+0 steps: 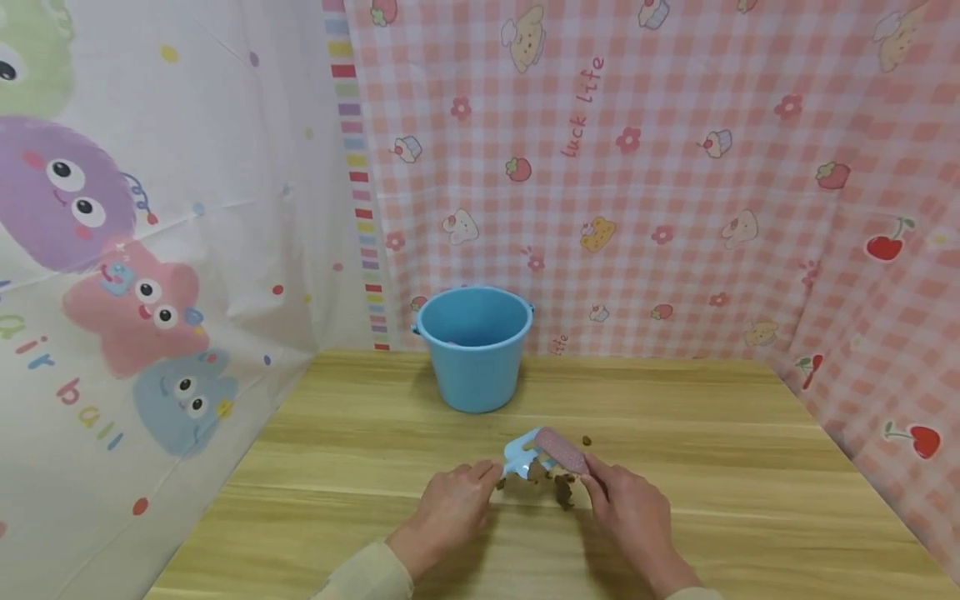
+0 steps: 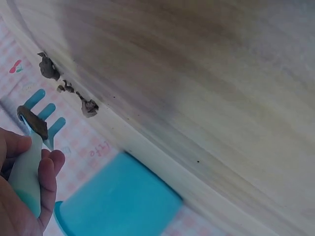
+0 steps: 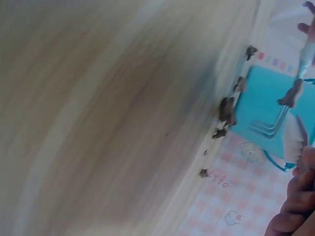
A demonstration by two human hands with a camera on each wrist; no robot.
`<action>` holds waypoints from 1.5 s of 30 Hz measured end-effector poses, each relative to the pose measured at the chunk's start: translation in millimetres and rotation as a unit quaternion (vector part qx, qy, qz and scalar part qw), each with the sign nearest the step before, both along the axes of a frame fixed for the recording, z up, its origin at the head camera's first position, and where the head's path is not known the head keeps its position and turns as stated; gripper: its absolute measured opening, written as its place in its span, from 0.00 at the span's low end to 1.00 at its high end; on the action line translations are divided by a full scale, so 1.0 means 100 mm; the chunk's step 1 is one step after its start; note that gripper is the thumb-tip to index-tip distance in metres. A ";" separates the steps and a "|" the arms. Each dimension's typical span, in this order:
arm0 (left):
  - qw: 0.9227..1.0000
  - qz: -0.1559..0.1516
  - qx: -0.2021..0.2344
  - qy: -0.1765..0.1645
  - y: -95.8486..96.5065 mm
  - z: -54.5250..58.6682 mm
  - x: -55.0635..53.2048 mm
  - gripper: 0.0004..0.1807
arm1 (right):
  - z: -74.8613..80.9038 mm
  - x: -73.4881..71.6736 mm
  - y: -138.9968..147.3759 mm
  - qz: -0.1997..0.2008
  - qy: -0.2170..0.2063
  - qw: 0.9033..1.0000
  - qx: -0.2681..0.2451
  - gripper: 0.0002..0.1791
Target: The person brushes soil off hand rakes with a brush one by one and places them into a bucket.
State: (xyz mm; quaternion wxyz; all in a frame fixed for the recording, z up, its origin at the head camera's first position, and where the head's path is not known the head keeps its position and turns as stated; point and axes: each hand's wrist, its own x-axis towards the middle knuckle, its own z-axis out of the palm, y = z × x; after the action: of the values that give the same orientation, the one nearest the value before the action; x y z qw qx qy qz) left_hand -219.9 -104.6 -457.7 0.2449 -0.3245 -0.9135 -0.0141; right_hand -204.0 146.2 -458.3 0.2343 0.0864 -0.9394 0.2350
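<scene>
My left hand (image 1: 457, 504) grips the pale handle of a small light-blue, three-pronged hand rake (image 2: 47, 112). A brown clump (image 2: 34, 123) clings to the rake where the prongs meet the handle. My right hand (image 1: 633, 504) holds a pink speckled brush (image 1: 562, 451) with pale bristles (image 3: 292, 140). In the head view the brush slants over the rake and overlaps it. Several brown, soil-like clumps (image 1: 563, 492) lie on the table just below the two tools, and a small crumb (image 1: 587, 441) sits farther right.
Behind the tools stands a blue bucket (image 1: 480, 379), with something pinkish just showing inside. The wood-grain table (image 1: 712, 433) meets a pink checked cloth (image 1: 637, 192) at the back and right. A white cartoon-print cloth (image 1: 247, 250) hangs along the left.
</scene>
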 end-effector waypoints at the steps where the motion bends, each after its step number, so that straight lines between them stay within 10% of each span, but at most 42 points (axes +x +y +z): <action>1: 1.000 0.001 0.001 -0.003 0.00 0.00 0.00 0.20 | 0.00 0.01 -0.01 0.009 0.005 1.000 -0.008 0.17; 7: 1.000 0.005 0.015 0.002 0.01 0.03 -0.03 0.20 | 0.01 0.07 -0.12 0.059 0.021 0.998 -0.004 0.18; 23: 0.999 -0.014 0.017 0.038 0.03 0.02 -0.02 0.21 | 0.03 0.05 -0.07 -0.005 -0.031 0.999 -0.024 0.17; 36: 1.000 -0.009 0.013 0.004 0.00 0.05 0.01 0.22 | 0.01 -0.02 0.16 -0.055 -0.043 0.997 -0.025 0.19; 45: 0.999 -0.031 -0.004 0.036 0.07 0.07 0.03 0.24 | 0.11 -0.01 -0.14 0.026 -0.028 0.999 -0.002 0.18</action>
State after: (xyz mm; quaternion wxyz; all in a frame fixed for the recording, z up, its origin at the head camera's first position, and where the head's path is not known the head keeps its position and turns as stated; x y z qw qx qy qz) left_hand -217.1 -97.7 -450.9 0.2755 -0.3535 -0.8939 -0.0065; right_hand -205.3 132.1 -447.0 0.2014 0.1034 -0.9427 0.2451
